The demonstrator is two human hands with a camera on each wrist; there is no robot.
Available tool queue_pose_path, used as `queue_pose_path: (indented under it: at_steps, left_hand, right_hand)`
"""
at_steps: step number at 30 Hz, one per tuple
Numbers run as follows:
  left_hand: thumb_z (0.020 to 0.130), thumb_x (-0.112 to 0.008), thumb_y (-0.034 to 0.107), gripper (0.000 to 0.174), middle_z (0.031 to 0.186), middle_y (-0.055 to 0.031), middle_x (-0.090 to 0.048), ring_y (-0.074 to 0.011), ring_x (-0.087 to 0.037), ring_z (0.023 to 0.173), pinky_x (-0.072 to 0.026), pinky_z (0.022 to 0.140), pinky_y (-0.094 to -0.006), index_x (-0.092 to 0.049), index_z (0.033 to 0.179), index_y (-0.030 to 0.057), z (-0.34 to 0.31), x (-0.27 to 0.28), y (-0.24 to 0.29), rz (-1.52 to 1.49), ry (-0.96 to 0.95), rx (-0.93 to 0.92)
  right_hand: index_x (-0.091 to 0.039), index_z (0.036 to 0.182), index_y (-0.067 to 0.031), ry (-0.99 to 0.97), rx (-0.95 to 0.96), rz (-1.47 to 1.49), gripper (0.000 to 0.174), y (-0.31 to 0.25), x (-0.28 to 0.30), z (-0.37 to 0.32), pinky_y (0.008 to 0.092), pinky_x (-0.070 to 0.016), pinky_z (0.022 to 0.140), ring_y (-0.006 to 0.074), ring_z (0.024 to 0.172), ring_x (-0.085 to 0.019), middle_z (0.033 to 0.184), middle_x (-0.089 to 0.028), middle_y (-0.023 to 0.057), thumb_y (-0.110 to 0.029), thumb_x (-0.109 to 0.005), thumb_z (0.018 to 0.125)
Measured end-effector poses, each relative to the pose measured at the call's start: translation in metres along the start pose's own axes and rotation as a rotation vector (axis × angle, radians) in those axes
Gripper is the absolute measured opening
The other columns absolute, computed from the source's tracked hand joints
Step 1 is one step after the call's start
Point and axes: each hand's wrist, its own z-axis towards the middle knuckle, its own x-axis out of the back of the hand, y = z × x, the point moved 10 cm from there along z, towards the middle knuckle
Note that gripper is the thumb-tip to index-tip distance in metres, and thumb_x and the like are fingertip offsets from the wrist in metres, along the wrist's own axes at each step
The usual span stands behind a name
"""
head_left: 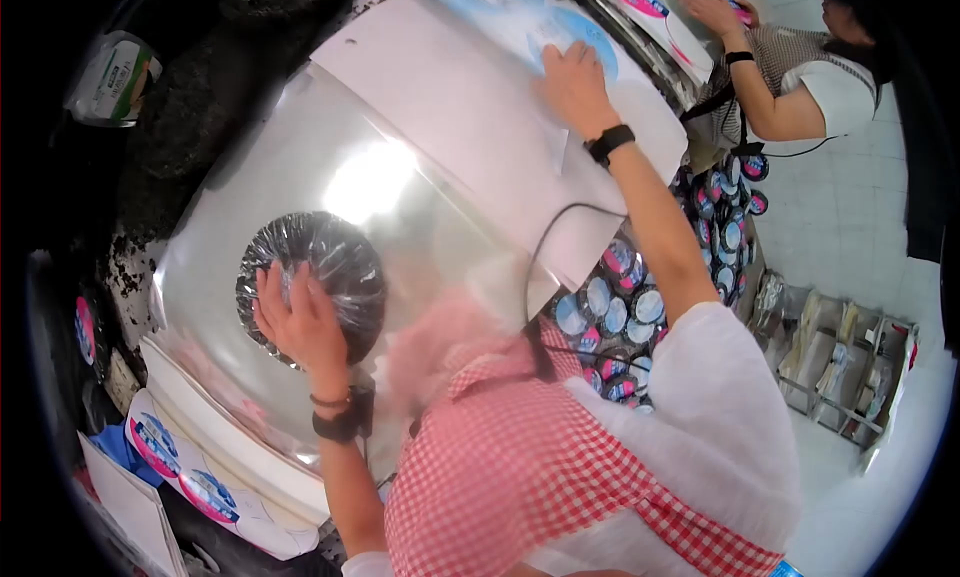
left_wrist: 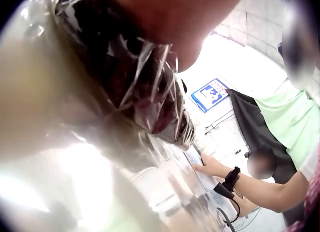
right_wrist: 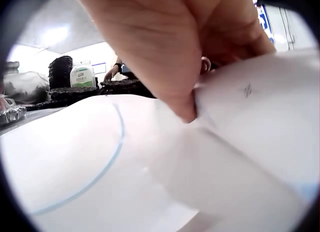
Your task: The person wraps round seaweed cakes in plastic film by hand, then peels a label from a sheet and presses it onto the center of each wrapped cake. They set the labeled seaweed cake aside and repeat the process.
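My left hand point(head_left: 300, 322) lies with spread fingers on a round dark bundle point(head_left: 362, 267) wrapped in clear crinkled film, which sits on a glossy transparent sheet point(head_left: 230, 177). The left wrist view shows the wrapped bundle point(left_wrist: 150, 101) close up under the hand. Farther up, my right hand point(head_left: 582, 89) is at white paper point(head_left: 480, 127) with light blue circles. In the right wrist view the thumb and fingers of my right hand point(right_wrist: 165, 51) pinch the white paper point(right_wrist: 150, 157) at a fold. The tips of the other fingers are hidden.
Many round labelled packs point(head_left: 620, 302) lie to the right of the sheets. A white-capped jar point(head_left: 115, 77) and dark stacks stand at the upper left. Printed label sheets point(head_left: 180, 467) are at lower left. Another person point(head_left: 800, 87) works at upper right; a cable point(head_left: 545, 232) crosses the paper's edge.
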Motion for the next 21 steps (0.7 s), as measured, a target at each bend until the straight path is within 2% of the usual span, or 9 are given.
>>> queue_pose_path:
  at_steps: [5, 8, 11, 12, 15, 18, 21]
  left_hand:
    - [0.089, -0.060, 0.016, 0.021, 0.128, -0.0073, -0.056, -0.0278, -0.048, 0.126, -0.0304, 0.105, -0.0459, -0.068, 0.108, 0.0156, -0.001, 0.004, 0.000, -0.016, 0.009, 0.002]
    - [0.089, -0.059, 0.016, 0.022, 0.128, -0.0073, -0.056, -0.0274, -0.047, 0.127, -0.0295, 0.106, -0.0450, -0.068, 0.109, 0.0153, -0.002, 0.004, -0.001, -0.026, 0.005, 0.009]
    - [0.093, -0.055, 0.020, 0.022, 0.129, -0.0083, -0.056, -0.0275, -0.046, 0.128, -0.0286, 0.107, -0.0437, -0.068, 0.111, 0.0143, -0.002, 0.004, -0.001, -0.008, -0.004, 0.016]
    - [0.095, -0.053, 0.021, 0.023, 0.130, -0.0088, -0.055, -0.0276, -0.046, 0.128, -0.0282, 0.107, -0.0432, -0.067, 0.112, 0.0137, -0.003, 0.003, 0.000, -0.001, -0.016, 0.013]
    - [0.095, -0.053, 0.022, 0.023, 0.130, -0.0087, -0.056, -0.0275, -0.046, 0.128, -0.0283, 0.107, -0.0429, -0.067, 0.112, 0.0141, -0.004, 0.002, -0.001, -0.016, -0.005, 0.006]
    - [0.096, -0.052, 0.022, 0.023, 0.129, -0.0084, -0.056, -0.0273, -0.047, 0.127, -0.0294, 0.107, -0.0426, -0.067, 0.112, 0.0142, -0.004, 0.004, -0.001, -0.013, 0.007, -0.010]
    - [0.093, -0.056, 0.019, 0.022, 0.128, -0.0089, -0.056, -0.0277, -0.048, 0.126, -0.0307, 0.105, -0.0436, -0.067, 0.110, 0.0139, 0.000, 0.008, 0.003, -0.009, 0.034, -0.012]
  right_hand:
    - [-0.053, 0.095, -0.0055, 0.004, 0.186, -0.074, 0.022, -0.001, -0.007, 0.000, 0.0485, -0.0538, 0.064, 0.0499, 0.095, -0.060, 0.110, -0.056, 0.0394, -0.025, -0.057, 0.086]
    - [-0.054, 0.096, -0.0052, -0.144, 0.056, 0.420, 0.021, 0.047, 0.002, 0.020, 0.0493, -0.0541, 0.060, 0.0489, 0.088, -0.063, 0.107, -0.057, 0.0398, -0.023, -0.057, 0.085]
    - [-0.052, 0.100, -0.0056, -0.037, 0.190, 0.183, 0.018, 0.013, 0.008, 0.002, 0.0470, -0.0537, 0.059, 0.0417, 0.078, -0.063, 0.098, -0.058, 0.0331, -0.019, -0.054, 0.088]
    - [-0.052, 0.099, -0.0058, 0.106, 0.219, -0.127, 0.017, -0.002, -0.002, -0.004, 0.0453, -0.0534, 0.060, 0.0422, 0.074, -0.063, 0.091, -0.058, 0.0314, -0.017, -0.054, 0.087]
    - [-0.056, 0.096, -0.0046, -0.012, 0.213, -0.142, 0.018, -0.009, -0.009, -0.003, 0.0479, -0.0529, 0.069, 0.0466, 0.086, -0.063, 0.095, -0.059, 0.0378, -0.019, -0.054, 0.086]
    - [-0.055, 0.099, -0.0037, -0.223, 0.231, 0.140, 0.021, 0.005, 0.006, 0.004, 0.0470, -0.0523, 0.069, 0.0450, 0.088, -0.063, 0.095, -0.062, 0.0322, -0.022, -0.052, 0.089]
    - [-0.054, 0.102, -0.0044, -0.218, 0.077, 0.478, 0.025, 0.043, 0.015, 0.009, 0.0481, -0.0506, 0.071, 0.0439, 0.088, -0.062, 0.091, -0.063, 0.0264, -0.027, -0.051, 0.091]
